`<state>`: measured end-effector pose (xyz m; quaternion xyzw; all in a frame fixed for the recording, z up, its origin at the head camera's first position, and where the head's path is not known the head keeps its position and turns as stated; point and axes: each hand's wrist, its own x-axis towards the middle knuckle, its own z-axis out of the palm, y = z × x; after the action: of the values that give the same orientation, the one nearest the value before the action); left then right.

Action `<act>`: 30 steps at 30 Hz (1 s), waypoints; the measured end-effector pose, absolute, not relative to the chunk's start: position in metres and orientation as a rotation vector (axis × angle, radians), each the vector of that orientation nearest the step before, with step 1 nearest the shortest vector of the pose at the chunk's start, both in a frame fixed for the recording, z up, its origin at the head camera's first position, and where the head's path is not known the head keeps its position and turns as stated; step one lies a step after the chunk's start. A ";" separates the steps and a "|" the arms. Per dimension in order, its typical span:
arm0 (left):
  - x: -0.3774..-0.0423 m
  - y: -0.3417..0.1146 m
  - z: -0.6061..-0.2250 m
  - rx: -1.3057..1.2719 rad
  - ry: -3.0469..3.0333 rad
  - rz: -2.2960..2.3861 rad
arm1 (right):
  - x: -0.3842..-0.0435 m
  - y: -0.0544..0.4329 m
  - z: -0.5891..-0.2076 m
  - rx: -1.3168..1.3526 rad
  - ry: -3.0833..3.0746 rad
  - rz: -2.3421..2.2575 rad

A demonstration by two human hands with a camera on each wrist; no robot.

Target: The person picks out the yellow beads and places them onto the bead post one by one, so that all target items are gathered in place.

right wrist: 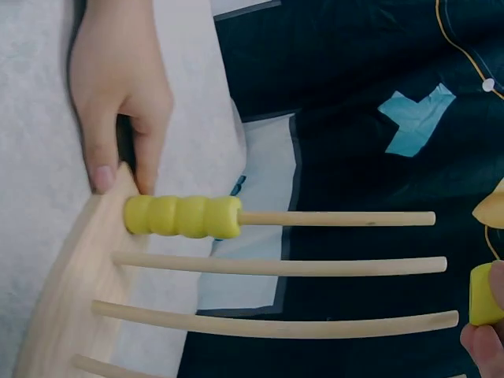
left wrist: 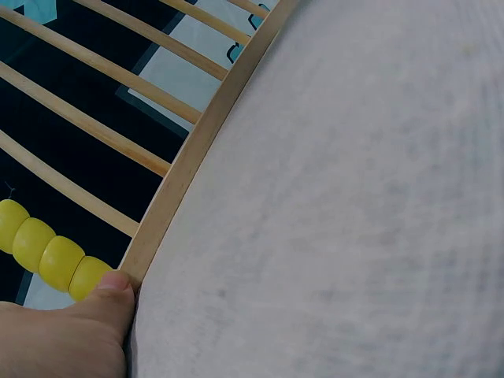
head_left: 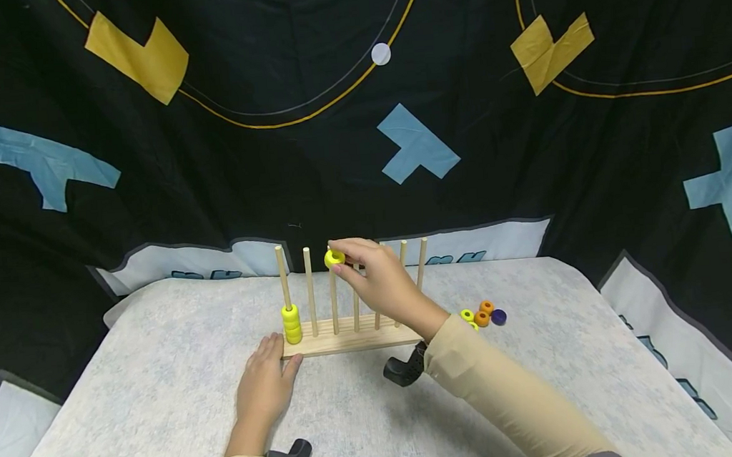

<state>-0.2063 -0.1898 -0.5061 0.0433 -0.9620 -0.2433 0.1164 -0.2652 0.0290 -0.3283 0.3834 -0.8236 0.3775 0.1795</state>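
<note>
A person's right hand [head_left: 376, 271] is raised over a wooden rack [head_left: 349, 342], pinching one yellow bead [head_left: 332, 263] between thumb and fingertips, with no more gap between them than the bead fills. The bead is just beside the tip of the third peg [head_left: 334, 303] from the rack's left end; the right wrist view shows a narrow gap between the two.

The left hand [head_left: 263, 383] is low, at the rack's left end. Its thumb is on the front edge and its fingers lie around the corner, fairly straight, so that the end of the base is held between them. Just beyond its fingertips, four yellow beads make a stack [head_left: 292, 325] at the foot of the first peg [head_left: 283, 281]. The other pegs run off to the right of this hand, some partly hidden behind the right hand.

To the right of the right hand, beyond its wrist, a small group of loose beads lies on the pale table [head_left: 157, 367]: yellow beads [head_left: 467, 315], orange beads [head_left: 481, 319] and a purple bead [head_left: 498, 317]. A beige sleeve [head_left: 507, 382] covers each forearm, and a black mount [head_left: 405, 371] is at each wrist. Beyond both hands hangs a black cloth [head_left: 311, 190] with blue and gold patches.
</note>
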 end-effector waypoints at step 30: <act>-0.205 -0.190 -0.505 0.119 -2.823 -0.719 | -0.294 -0.032 -0.310 0.996 -2.496 1.117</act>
<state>-0.2054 -0.1902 -0.5049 0.0406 -0.9621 -0.2451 0.1127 -0.2935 -0.0319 -0.3099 0.3401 -0.8519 0.3812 0.1152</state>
